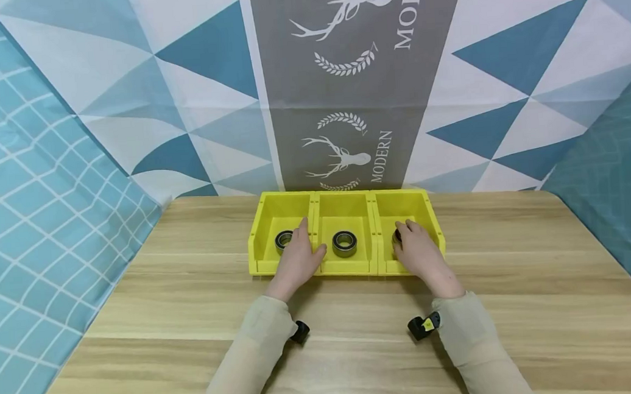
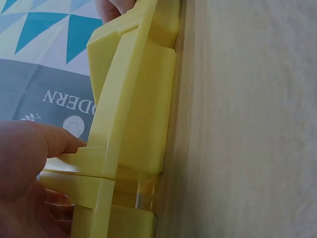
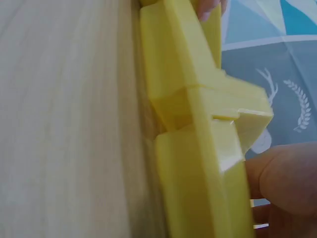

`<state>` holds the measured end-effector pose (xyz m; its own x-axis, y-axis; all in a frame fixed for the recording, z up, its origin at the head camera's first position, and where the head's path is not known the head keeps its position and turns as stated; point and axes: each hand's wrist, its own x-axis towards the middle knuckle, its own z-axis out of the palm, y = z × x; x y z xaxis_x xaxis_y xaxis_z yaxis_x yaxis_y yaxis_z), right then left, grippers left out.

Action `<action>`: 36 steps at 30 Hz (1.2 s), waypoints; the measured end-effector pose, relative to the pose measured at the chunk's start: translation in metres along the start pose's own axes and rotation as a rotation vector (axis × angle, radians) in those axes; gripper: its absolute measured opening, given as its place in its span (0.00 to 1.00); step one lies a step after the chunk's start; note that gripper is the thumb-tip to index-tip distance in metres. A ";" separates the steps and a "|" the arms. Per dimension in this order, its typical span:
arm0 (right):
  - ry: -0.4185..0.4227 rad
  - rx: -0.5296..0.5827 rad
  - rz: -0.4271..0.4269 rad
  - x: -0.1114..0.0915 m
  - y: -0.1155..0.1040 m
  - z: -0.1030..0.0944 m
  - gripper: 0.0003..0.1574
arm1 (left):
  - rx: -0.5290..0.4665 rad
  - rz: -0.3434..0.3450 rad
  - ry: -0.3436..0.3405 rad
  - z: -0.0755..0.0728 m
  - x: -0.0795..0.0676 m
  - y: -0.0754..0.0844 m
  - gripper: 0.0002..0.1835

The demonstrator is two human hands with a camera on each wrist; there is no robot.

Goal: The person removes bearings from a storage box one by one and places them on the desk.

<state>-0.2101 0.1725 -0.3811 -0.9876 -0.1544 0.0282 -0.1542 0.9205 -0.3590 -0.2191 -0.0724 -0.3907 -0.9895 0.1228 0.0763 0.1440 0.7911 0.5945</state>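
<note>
A yellow three-compartment bin (image 1: 373, 229) stands on the table. My left hand (image 1: 296, 260) is over the wall between the left and middle compartments, fingers extended, thumb spread. Beside its fingers, a ball bearing (image 1: 284, 240) lies in the left compartment, partly covered by the hand. My right hand (image 1: 419, 252) reaches into the right compartment, its fingers over another bearing (image 1: 397, 236), mostly hidden; whether they grip it cannot be made out. Between the hands, a third bearing (image 1: 344, 244) lies in the middle compartment. Both wrist views show the bin's front, with fingertips largely hidden behind it.
The wooden table (image 1: 355, 365) extends in front of the bin and to both sides. Behind it hangs a patterned cloth (image 1: 330, 98) with triangles and deer prints. Blue tiled-pattern cloth (image 1: 24, 199) hangs at the left. A black wrist camera (image 1: 423, 325) sits by the right cuff.
</note>
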 end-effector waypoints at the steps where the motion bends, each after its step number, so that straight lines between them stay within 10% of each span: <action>1: 0.010 0.003 0.002 0.001 0.001 0.001 0.32 | -0.003 -0.002 0.001 0.000 0.000 0.000 0.41; 36: 0.096 -0.005 0.021 0.006 0.006 0.006 0.32 | -0.014 -0.012 -0.029 0.000 0.001 -0.002 0.38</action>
<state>-0.2171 0.1750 -0.3887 -0.9889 -0.0999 0.1104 -0.1332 0.9249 -0.3561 -0.2201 -0.0738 -0.3923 -0.9903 0.1308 0.0464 0.1319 0.7842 0.6063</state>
